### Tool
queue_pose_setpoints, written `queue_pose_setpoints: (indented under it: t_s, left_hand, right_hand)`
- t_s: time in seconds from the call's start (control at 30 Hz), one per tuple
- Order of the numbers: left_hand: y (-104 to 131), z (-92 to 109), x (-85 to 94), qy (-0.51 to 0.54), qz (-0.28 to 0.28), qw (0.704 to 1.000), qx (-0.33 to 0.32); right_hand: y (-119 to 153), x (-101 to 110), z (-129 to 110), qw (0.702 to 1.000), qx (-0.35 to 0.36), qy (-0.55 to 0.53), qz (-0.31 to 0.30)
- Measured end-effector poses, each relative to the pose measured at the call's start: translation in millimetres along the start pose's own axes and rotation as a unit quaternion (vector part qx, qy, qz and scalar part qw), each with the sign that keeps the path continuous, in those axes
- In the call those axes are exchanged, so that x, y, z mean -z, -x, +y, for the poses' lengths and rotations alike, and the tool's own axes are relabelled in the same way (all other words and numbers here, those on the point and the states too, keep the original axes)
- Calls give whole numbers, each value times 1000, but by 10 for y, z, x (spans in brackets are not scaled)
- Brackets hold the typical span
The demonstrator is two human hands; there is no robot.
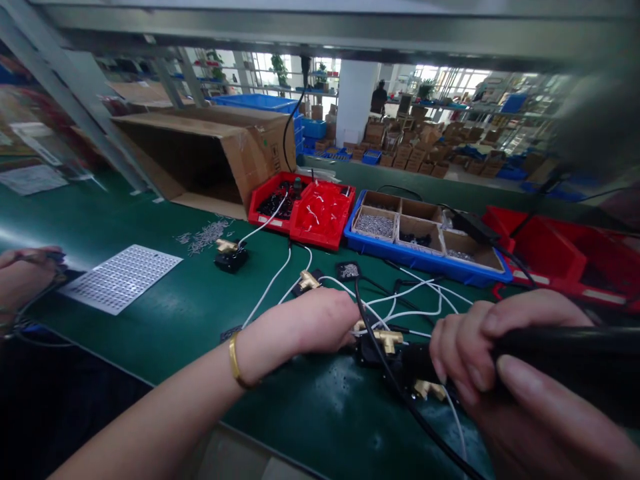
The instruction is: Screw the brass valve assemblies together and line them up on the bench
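Observation:
My right hand (500, 353) is wrapped round a black electric screwdriver (560, 343), held slanting with its nose toward the left. The nose meets a black housing (370, 350) that carries a brass tee fitting (389, 341). At the left side of that housing is my left hand (327, 319), its fingers curled down and partly hidden, seemingly steadying the part. Below the screwdriver's nose lies another brass fitting (425, 389). More brass-and-black units stand beyond, one brass piece (309, 280) just past my left hand and another (227, 246) farther left. White cables (415, 293) tangle behind.
Red bins (320, 213) and a blue tray (425, 257) of screws line the back. A cardboard box (210, 157) lies on its side. Loose screws (209, 235) and a label sheet (123, 277) are left. Another person's hand (30, 273) works there. A black cord (385, 367) crosses in front.

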State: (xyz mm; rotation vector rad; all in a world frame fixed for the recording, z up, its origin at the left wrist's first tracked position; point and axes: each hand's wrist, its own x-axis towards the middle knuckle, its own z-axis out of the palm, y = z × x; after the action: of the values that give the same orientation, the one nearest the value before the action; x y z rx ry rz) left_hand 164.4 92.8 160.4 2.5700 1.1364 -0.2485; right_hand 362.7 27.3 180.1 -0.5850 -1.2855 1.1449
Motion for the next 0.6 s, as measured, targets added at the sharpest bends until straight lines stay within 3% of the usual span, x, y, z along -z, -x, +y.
queue_pose_setpoints:
  t_s: [0.17, 0.37, 0.6]
  left_hand:
    - [2, -120, 32, 48, -27, 998, 1]
    - [26, -315, -94, 175, -3, 982, -67]
    - [2, -332, -201, 146, 9, 988, -55]
  right_hand:
    - [-31, -151, 124, 1000, -15, 12, -21]
    - [-25, -254, 279, 1000, -12, 28, 4]
    - [-58, -206, 346, 998, -26, 52, -21]
